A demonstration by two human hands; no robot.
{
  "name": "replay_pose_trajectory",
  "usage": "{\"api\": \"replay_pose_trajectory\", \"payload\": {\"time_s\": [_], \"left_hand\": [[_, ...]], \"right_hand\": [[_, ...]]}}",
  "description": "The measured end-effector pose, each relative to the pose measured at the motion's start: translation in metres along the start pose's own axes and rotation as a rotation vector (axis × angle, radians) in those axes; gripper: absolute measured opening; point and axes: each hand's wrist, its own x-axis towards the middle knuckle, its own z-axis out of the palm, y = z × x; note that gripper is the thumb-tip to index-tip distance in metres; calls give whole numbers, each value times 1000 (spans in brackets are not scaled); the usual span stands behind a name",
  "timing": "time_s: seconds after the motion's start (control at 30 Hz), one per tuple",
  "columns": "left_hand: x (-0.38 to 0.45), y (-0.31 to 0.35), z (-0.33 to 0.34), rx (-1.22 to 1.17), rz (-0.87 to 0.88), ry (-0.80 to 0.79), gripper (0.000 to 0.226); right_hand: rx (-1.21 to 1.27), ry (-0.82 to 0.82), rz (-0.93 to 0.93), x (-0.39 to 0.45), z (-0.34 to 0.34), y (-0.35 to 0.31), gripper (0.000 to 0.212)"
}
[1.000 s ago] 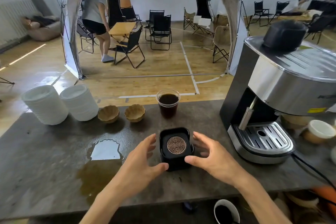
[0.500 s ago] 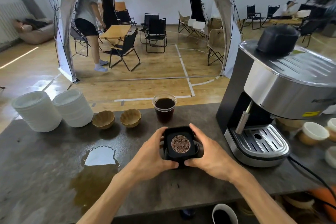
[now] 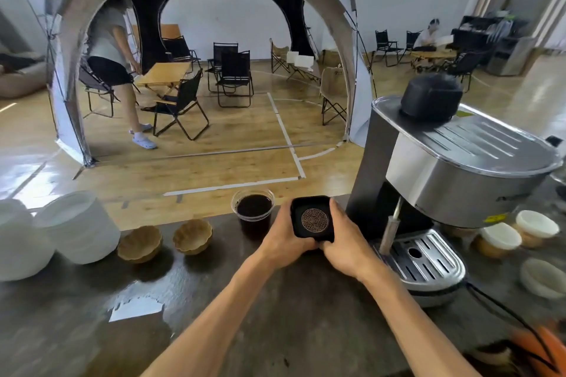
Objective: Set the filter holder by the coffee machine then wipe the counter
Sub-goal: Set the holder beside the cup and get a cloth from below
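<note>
A dark stone table (image 3: 306, 315) faces a wood-floored hall with a tent arch and folding chairs. From the left stand white lid stacks (image 3: 73, 226), two brown ridged bowls (image 3: 165, 239), a wet spill (image 3: 137, 306) and a cup of coffee (image 3: 253, 211). The left hand (image 3: 284, 242) and right hand (image 3: 346, 245) grip the black filter holder (image 3: 312, 219) from both sides, just beside the coffee machine (image 3: 453, 180).

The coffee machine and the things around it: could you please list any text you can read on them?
None is readable.
coffee machine: dark lettering and a yellow sticker on its front, both blurred.
filter holder: a round patterned disc, no letters.
</note>
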Motion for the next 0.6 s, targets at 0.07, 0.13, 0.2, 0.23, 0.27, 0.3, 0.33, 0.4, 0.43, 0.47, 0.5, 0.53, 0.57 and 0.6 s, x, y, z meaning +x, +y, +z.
{"api": "replay_pose_trajectory", "payload": {"time_s": [0.07,0.13,0.2,0.23,0.27,0.3,0.33,0.4,0.43,0.47,0.5,0.53,0.57,0.6], "left_hand": [[9,0,2,-20,-1,17,82],[16,2,4,-48,-11,33,83],[21,4,5,-75,-43,44,83],[23,3,6,-85,-53,50,82],[25,4,7,-87,-60,53,82],[26,3,7,-91,-61,58,82],[27,3,8,-84,-70,66,82],[26,3,11,-75,-69,82,81],[25,2,12,-65,-65,91,80],[24,2,12,-51,-63,96,79],[23,3,13,-40,-64,100,77],[21,4,13,-30,-68,100,76],[18,5,12,-29,-70,97,76],[14,8,11,-21,-83,90,78]], "right_hand": [[28,11,10,8,-1,-3,83],[47,25,35,16,-2,-5,82],[52,41,47,24,-1,-5,80],[54,47,48,26,-1,-5,80],[54,49,55,28,-1,-5,81],[54,50,67,29,-1,-5,82],[58,57,80,30,0,-5,82],[84,104,89,31,2,-1,81],[101,130,89,31,3,0,81],[117,147,94,31,5,2,81],[130,155,103,30,6,4,82],[143,160,111,28,8,5,83],[149,165,114,25,9,5,83],[152,173,109,21,10,5,82]]}}
